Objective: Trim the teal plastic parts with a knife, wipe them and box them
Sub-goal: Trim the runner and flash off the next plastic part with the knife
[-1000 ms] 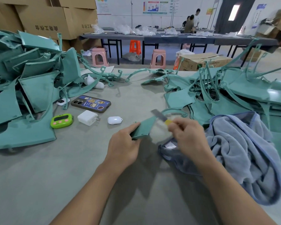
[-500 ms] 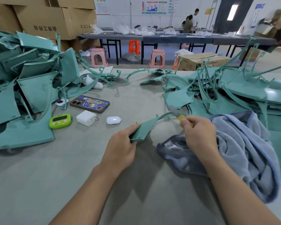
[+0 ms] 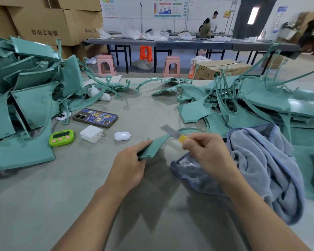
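Observation:
My left hand [image 3: 130, 165] grips the near end of a teal plastic part [image 3: 155, 146], a flat wedge with a thin curved arm running off to the right. My right hand [image 3: 209, 153] pinches a small knife [image 3: 173, 132] with a yellow handle and a grey blade. The blade points up and left, lying over the part's upper edge. A grey-blue towel [image 3: 261, 163] lies bunched on the table under and to the right of my right hand. Heaps of teal parts sit on the left [image 3: 25, 98] and on the right [image 3: 252, 105].
On the grey table [image 3: 43, 196] lie a phone [image 3: 95, 118], a green timer [image 3: 61, 138], a white charger [image 3: 91, 133] and a white earbud case [image 3: 122, 136]. Cardboard boxes [image 3: 43, 24] stand at back left. Stools, a long table and two people are far behind.
My right hand has drawn the knife back to the left, from the part's thin curved arm to over its upper edge. My left hand has kept its hold on the part.

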A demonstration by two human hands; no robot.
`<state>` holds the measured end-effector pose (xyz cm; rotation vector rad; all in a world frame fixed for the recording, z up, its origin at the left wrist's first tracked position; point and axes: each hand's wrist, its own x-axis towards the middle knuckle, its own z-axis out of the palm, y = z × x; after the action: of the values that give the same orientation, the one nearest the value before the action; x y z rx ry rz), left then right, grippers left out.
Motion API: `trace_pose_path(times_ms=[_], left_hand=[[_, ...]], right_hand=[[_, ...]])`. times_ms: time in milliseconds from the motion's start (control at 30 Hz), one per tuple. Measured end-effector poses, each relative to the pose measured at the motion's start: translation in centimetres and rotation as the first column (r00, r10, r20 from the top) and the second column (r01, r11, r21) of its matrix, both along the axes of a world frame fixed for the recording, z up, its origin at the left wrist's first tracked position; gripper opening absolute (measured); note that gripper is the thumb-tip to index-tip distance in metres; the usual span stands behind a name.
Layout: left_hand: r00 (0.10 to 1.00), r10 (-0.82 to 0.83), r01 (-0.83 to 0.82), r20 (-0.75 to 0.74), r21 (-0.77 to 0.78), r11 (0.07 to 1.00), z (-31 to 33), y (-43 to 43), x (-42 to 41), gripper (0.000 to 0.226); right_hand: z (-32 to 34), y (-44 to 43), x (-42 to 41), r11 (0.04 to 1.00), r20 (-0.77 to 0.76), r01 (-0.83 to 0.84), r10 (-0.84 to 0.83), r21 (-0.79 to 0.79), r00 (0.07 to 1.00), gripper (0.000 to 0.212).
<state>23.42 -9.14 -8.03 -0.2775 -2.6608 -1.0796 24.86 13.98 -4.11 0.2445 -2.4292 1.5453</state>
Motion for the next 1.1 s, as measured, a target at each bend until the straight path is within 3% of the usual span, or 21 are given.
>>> trace_pose_path(times_ms=[33, 100, 200, 267, 333, 400, 433, 500, 600, 633, 767, 867, 967, 1000, 1033, 1100], left_hand=[[1.000, -0.001, 0.001, 0.006, 0.005, 1.000, 0.0, -0.1, -0.1, 0.057], [1.000, -0.010, 0.009, 0.019, 0.018, 1.000, 0.0, -0.2, -0.2, 0.054], [1.000, -0.013, 0.012, 0.023, 0.042, 0.999, 0.0, -0.4, -0.2, 0.052], [1.000, -0.018, 0.017, 0.017, 0.044, 0.999, 0.0, -0.4, -0.2, 0.053], [1.000, -0.025, 0.024, 0.007, 0.044, 0.999, 0.0, -0.5, -0.3, 0.053], [0.999, -0.035, 0.035, -0.008, 0.037, 0.999, 0.0, -0.6, -0.3, 0.053], [0.999, -0.039, 0.040, -0.009, 0.036, 0.999, 0.0, -0.6, -0.4, 0.052], [0.999, -0.042, 0.041, 0.004, 0.054, 0.998, -0.1, -0.7, -0.4, 0.051], [0.999, -0.029, 0.027, 0.022, 0.101, 0.994, -0.2, -0.6, -0.2, 0.049], [0.999, -0.024, 0.021, 0.026, 0.108, 0.994, -0.2, -0.5, -0.2, 0.049], [1.000, -0.020, 0.017, 0.023, 0.101, 0.995, -0.1, -0.6, -0.4, 0.048], [1.000, -0.016, 0.014, 0.018, 0.103, 0.995, -0.2, -0.7, -0.5, 0.047], [1.000, -0.015, 0.012, 0.027, 0.133, 0.991, -0.2, -0.7, -0.4, 0.047], [0.999, -0.017, 0.013, 0.030, 0.141, 0.990, -0.2, -0.7, -0.4, 0.047], [0.999, -0.017, 0.012, 0.029, 0.142, 0.990, -0.2, -0.6, -0.3, 0.047], [1.000, -0.008, 0.005, 0.024, 0.134, 0.991, -0.3, -0.6, -0.5, 0.047]], right_hand=[[-0.1, -0.3, -0.1, 0.998, 0.018, 0.007, -0.009, 0.069, 1.000, 0.026], [-0.3, 0.3, -1.2, 0.945, 0.066, 0.245, -0.265, 0.217, 0.962, 0.032], [-0.1, 2.3, -1.9, 0.740, 0.064, 0.570, -0.628, 0.356, 0.776, 0.043], [-0.1, 2.6, -1.5, 0.766, 0.023, 0.577, -0.607, 0.286, 0.794, 0.044], [0.1, 1.3, -1.0, 0.908, 0.015, 0.392, -0.398, 0.151, 0.917, 0.035], [0.0, -0.4, -0.5, 0.975, 0.053, 0.212, -0.215, 0.071, 0.975, 0.026], [-0.2, -0.5, -0.7, 0.973, 0.076, 0.213, -0.220, 0.090, 0.973, 0.027], [-0.6, 0.5, -1.6, 0.915, 0.125, 0.359, -0.384, 0.182, 0.915, 0.031], [-0.4, 3.1, -1.9, 0.722, 0.115, 0.592, -0.663, 0.357, 0.739, 0.044], [-0.4, 3.2, -1.9, 0.701, 0.076, 0.614, -0.679, 0.364, 0.730, 0.045], [-0.9, -0.4, -1.3, 0.864, -0.050, 0.431, -0.434, 0.262, 0.900, 0.041], [-0.9, -0.1, -1.5, 0.841, 0.036, 0.493, -0.512, 0.224, 0.858, 0.041], [-0.4, 1.6, -1.1, 0.713, 0.111, 0.498, -0.620, 0.493, 0.777, 0.029], [-0.4, 1.9, -0.9, 0.685, 0.105, 0.512, -0.645, 0.518, 0.757, 0.027], [-0.4, 2.0, -1.1, 0.690, 0.079, 0.539, -0.647, 0.483, 0.758, 0.029], [-0.8, 1.4, -1.3, 0.788, 0.060, 0.535, -0.576, 0.304, 0.815, 0.041]])
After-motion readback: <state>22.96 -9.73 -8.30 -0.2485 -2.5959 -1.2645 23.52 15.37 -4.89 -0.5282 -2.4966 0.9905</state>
